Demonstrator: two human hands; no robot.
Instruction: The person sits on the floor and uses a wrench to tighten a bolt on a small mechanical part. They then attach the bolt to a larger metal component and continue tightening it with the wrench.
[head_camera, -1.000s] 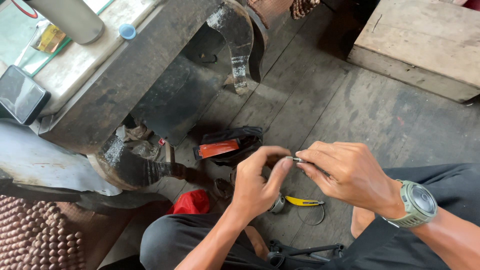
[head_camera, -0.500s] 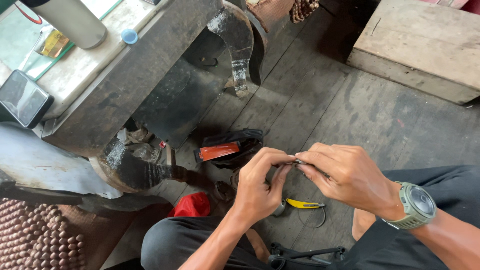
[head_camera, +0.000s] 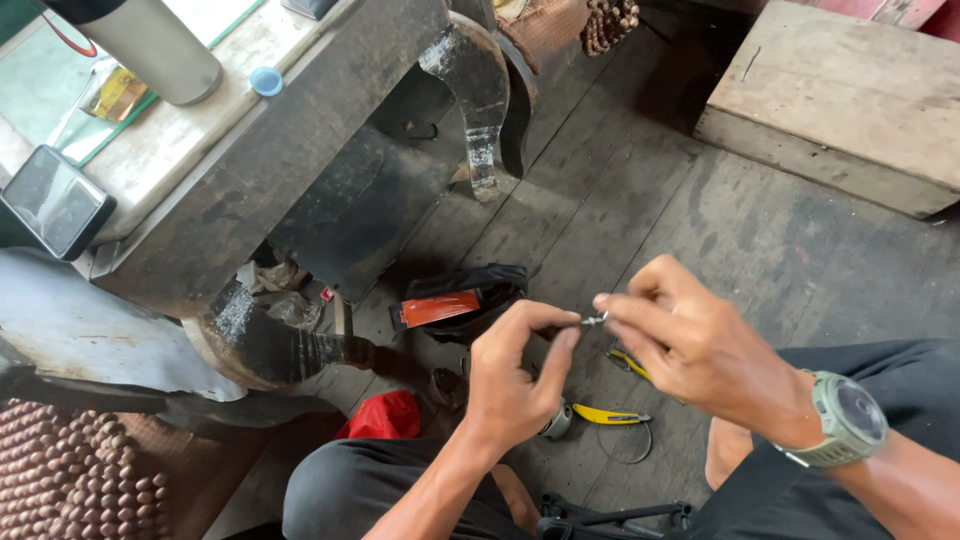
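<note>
At frame centre, I pinch a small metal part (head_camera: 594, 320) between left hand (head_camera: 512, 385) and right hand (head_camera: 700, 350), fingertips closed; fitting needs steady alignment next.

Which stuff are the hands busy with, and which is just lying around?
In use:
left hand
right hand
small metal piece pinched between both

Lying about:
yellow-handled pliers
black pouch
red cloth
phone
blue cap

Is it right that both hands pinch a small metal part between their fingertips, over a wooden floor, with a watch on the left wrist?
Not quite: the head view shows the watch on the right wrist. The rest holds: the left hand and right hand pinch a small metal part between their fingertips over the wooden floor.
</note>
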